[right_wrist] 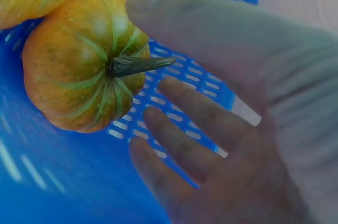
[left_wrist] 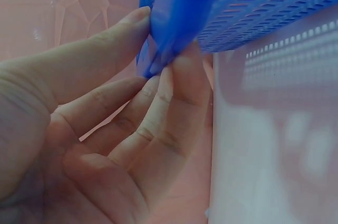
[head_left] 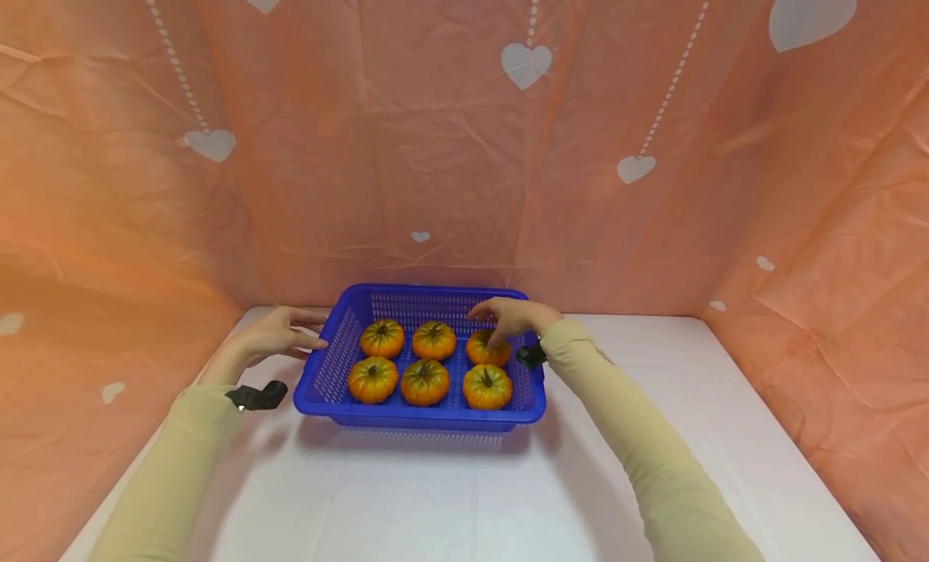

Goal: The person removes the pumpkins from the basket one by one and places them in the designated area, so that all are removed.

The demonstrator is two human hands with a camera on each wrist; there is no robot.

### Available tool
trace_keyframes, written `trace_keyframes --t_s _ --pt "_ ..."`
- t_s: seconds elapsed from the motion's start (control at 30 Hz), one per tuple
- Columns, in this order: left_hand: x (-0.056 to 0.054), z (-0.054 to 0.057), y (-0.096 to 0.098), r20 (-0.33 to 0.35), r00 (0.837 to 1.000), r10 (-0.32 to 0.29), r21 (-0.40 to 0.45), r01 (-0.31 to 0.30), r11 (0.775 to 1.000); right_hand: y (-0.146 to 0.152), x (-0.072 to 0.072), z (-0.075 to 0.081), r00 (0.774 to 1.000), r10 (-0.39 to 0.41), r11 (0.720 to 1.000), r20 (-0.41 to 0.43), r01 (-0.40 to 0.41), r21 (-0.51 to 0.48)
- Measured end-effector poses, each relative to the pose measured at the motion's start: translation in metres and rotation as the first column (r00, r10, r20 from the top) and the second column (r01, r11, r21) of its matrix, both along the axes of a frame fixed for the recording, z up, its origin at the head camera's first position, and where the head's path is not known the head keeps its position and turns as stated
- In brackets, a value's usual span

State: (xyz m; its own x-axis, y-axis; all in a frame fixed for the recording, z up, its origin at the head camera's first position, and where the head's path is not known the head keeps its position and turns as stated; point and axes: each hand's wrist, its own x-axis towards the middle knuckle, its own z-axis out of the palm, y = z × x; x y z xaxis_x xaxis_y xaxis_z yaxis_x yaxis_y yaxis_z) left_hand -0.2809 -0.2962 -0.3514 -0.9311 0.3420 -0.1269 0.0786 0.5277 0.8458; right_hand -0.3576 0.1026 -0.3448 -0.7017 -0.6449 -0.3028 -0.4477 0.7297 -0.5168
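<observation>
A blue plastic basket (head_left: 428,415) with slotted walls stands on the white table, holding several small orange pumpkins (head_left: 425,382) in two rows. At its left side my left hand (head_left: 272,334) pinches the rim. The left wrist view shows that hand's thumb (left_wrist: 100,57) on one face of the basket's rim (left_wrist: 182,12) and its fingers against the other. My right hand (head_left: 517,314) reaches over the basket's back right corner, above the back right pumpkin (head_left: 479,352). Its fingers are spread beside a stemmed pumpkin (right_wrist: 79,60) in the right wrist view, gripping nothing.
An orange sheet (head_left: 450,167) with white hearts hangs close behind the basket and along both sides. White table surface (head_left: 406,497) extends in front of the basket and to its right. Black wrist cameras (head_left: 257,396) sit on both sleeves, the right one close to the basket rim.
</observation>
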Motion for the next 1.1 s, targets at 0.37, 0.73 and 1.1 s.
trace_keyframes --t_s 0.37,0.73,1.1 --pt "-0.0033 -0.0019 -0.0002 0.013 1.000 0.000 0.008 0.000 1.000 -0.0017 -0.0077 -0.0011 0.999 -0.030 0.999 0.027 0.029 0.039" --pt "-0.0012 -0.0030 -0.0007 0.013 1.000 -0.007 0.044 0.006 0.999 -0.0051 -0.0059 -0.0025 0.994 -0.086 0.992 0.067 0.080 0.093" --pt "-0.0001 -0.0016 -0.0004 0.028 1.000 -0.002 0.041 0.001 0.999 -0.0095 -0.0044 -0.0060 0.994 -0.080 0.987 0.077 0.068 0.147"
